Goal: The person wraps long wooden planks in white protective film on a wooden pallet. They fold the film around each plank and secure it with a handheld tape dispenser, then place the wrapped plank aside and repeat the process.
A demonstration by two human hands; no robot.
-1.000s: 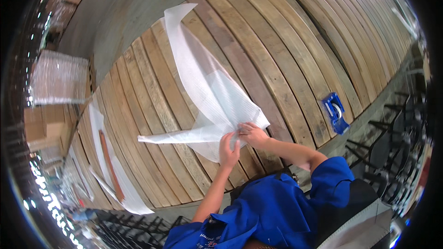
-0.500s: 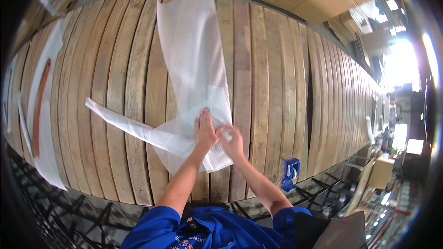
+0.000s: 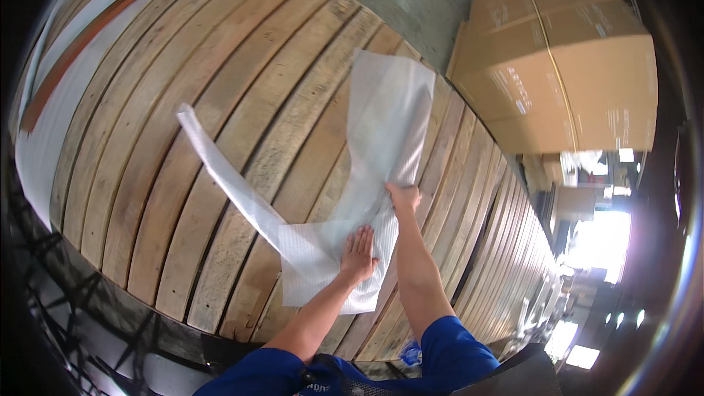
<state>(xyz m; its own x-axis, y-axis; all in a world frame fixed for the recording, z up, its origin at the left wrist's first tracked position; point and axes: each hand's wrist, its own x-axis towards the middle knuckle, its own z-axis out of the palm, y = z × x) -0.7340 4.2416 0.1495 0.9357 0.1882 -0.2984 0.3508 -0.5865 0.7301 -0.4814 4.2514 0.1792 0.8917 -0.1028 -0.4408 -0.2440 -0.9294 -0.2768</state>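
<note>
A white translucent foam sheet (image 3: 389,117) lies across the wooden slats in front of me, its lower part folded over in layers. From its left side a long narrow foam-wrapped strip (image 3: 231,180) sticks out toward the upper left. My left hand (image 3: 358,253) rests flat on the folded layers, fingers stretched out together. Farther up, my right hand (image 3: 403,196) has its fingers curled around the sheet's right edge. What the layers under my hands enclose is hard to make out.
The slatted wooden table (image 3: 183,176) spreads to both sides. At the far left a reddish-brown strip (image 3: 84,51) lies on another white foam sheet (image 3: 55,154). Large strapped cardboard boxes (image 3: 609,92) stand beyond the far edge. A blue tape dispenser (image 3: 411,353) is partly covered by my right sleeve.
My view has turned to the right. My right hand has left its place beside the left hand and taken the sheet's right edge farther up. The left hand stays flat on the foam.
</note>
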